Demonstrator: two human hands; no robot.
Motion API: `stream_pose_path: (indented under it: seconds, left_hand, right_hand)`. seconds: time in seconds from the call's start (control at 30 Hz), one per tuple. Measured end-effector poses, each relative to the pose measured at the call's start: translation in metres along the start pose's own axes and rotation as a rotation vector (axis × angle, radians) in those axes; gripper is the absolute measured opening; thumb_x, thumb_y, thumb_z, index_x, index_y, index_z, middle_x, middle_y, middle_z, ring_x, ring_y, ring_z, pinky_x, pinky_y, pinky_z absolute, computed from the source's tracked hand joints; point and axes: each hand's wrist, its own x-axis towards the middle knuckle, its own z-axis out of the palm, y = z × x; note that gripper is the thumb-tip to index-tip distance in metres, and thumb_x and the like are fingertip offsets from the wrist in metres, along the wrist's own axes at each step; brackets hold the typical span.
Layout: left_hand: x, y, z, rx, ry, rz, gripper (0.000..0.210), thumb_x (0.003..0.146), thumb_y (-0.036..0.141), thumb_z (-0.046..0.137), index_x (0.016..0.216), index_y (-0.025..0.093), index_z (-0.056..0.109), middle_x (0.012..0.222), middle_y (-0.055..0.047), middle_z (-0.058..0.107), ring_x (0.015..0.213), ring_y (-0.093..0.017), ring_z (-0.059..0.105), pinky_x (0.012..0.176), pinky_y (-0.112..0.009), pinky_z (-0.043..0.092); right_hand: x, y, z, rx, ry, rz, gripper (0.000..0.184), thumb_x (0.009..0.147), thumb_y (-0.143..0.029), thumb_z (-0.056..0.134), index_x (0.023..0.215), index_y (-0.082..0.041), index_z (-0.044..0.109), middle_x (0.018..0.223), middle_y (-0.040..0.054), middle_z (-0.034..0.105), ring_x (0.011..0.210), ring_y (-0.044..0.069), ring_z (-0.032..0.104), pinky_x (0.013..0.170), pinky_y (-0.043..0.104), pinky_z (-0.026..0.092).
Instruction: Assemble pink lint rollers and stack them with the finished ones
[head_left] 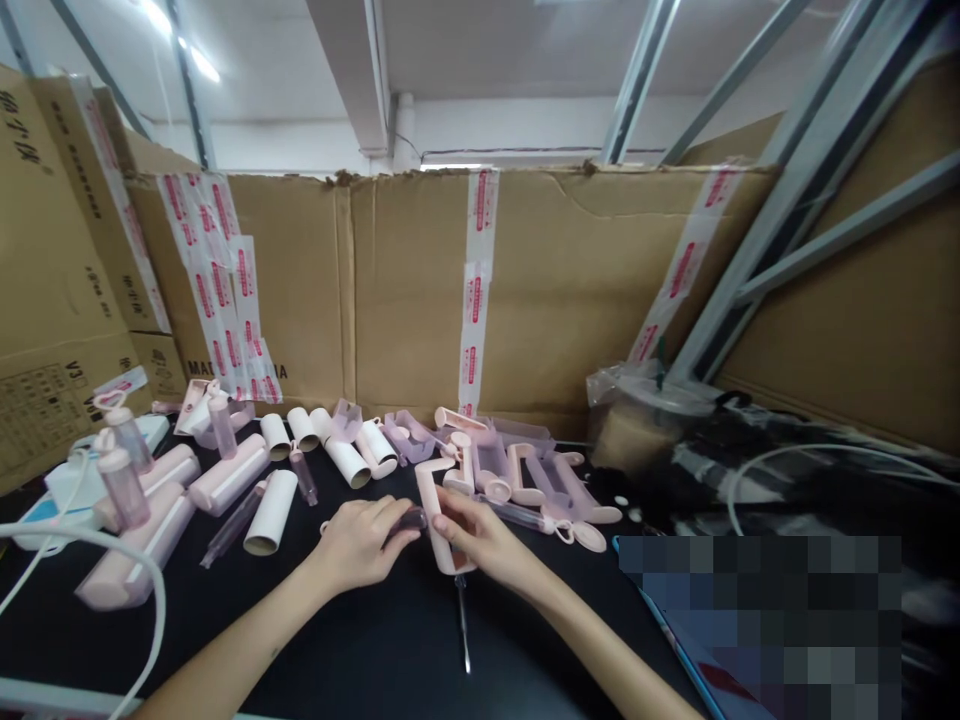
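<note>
Left hand closed on dark piece, right hand clasping pink holder — best held steady and square, lightly gripped.

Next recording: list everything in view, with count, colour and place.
Held bracket: one, pink, in right hand
Held piece: one, dark, in left hand
Metal shaft: one, silver, below bracket
Loose parts: many, pink and purple, centre
Paper tubes: about five, white, left of centre
Long cases: three, pink, left
Upright bottles: three, translucent pink, left
Cable: white, left; count unclear
Drink cup: one, clear, tan contents, right
Blue-edged item: one, pixelated, lower right
Table: one, black, beneath
Cardboard: several panels, brown, back and sides
Tape: several strips, white and red, on cardboard
Frame: several bars, grey, above and right
Left hand: one, bare, centre
Right hand: one, bare, centre
</note>
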Motion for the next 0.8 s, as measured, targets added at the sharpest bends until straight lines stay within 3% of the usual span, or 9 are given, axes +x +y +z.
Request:
stream_pose_path:
  seconds: [0.1,0.33,0.47,0.57,0.63,0.73,0.8]
  left_hand:
    - [-0.001,0.002,0.001,0.013,-0.013,0.006,0.028,0.09,0.035,0.04,0.107,0.017,0.054,0.087,-0.006,0.067,0.07,-0.019,0.066,0.06,-0.028,0.052]
    - [-0.004,0.011,0.006,0.053,0.048,-0.013,0.029,0.091,0.033,0.039,0.109,0.014,0.053,0.089,-0.01,0.067,0.069,-0.02,0.066,0.06,-0.03,0.052]
    - [0.002,0.012,-0.006,-0.155,-0.064,-0.122,0.027,0.09,0.035,0.04,0.108,0.019,0.053,0.087,-0.005,0.064,0.071,-0.018,0.064,0.065,-0.029,0.051]
    - [0.007,0.003,-0.017,-0.346,-0.178,-0.236,0.024,0.087,0.037,0.044,0.099,0.021,0.058,0.092,-0.004,0.059,0.078,-0.016,0.06,0.073,-0.027,0.048]
    - [0.008,-0.005,-0.021,-0.364,-0.247,-0.284,0.023,0.084,0.038,0.048,0.088,0.02,0.062,0.089,-0.005,0.058,0.083,-0.018,0.057,0.076,-0.029,0.046]
    - [0.005,-0.014,-0.02,-0.283,-0.388,-0.344,0.027,0.08,0.041,0.052,0.068,0.019,0.062,0.074,-0.005,0.059,0.08,-0.022,0.056,0.072,-0.031,0.042]
    - [0.004,-0.016,-0.018,-0.246,-0.452,-0.378,0.03,0.077,0.045,0.054,0.065,0.019,0.062,0.067,-0.004,0.061,0.074,-0.022,0.056,0.066,-0.029,0.039]
  right_hand:
    - [-0.002,0.002,0.001,-0.02,-0.026,0.036,0.034,0.083,-0.041,0.056,0.108,-0.019,0.063,0.085,0.0025,0.057,0.07,0.016,0.053,0.059,0.025,0.048]
    - [-0.009,-0.004,0.016,0.132,0.071,0.134,0.04,0.08,-0.048,0.057,0.109,-0.021,0.06,0.081,0.0013,0.054,0.062,0.015,0.057,0.047,0.023,0.05]
    - [-0.011,-0.009,0.013,0.073,0.084,0.194,0.045,0.086,-0.052,0.046,0.117,-0.021,0.056,0.074,0.0026,0.06,0.058,0.016,0.059,0.048,0.026,0.051]
    - [-0.007,-0.01,-0.011,-0.214,0.27,0.034,0.045,0.09,-0.049,0.039,0.124,-0.023,0.05,0.098,0.0069,0.063,0.083,0.019,0.062,0.069,0.032,0.053]
    - [-0.003,-0.01,-0.033,-0.572,0.399,-0.043,0.04,0.091,-0.042,0.039,0.123,-0.022,0.049,0.109,0.0078,0.06,0.096,0.019,0.059,0.081,0.033,0.049]
    - [0.001,-0.006,-0.058,-1.048,0.404,0.007,0.025,0.09,-0.028,0.042,0.1,-0.018,0.062,0.1,0.0086,0.062,0.092,0.021,0.059,0.082,0.033,0.046]
    - [0.002,-0.002,-0.063,-1.15,0.357,0.057,0.019,0.086,-0.022,0.047,0.086,-0.018,0.066,0.093,0.0089,0.064,0.09,0.023,0.06,0.08,0.034,0.045]
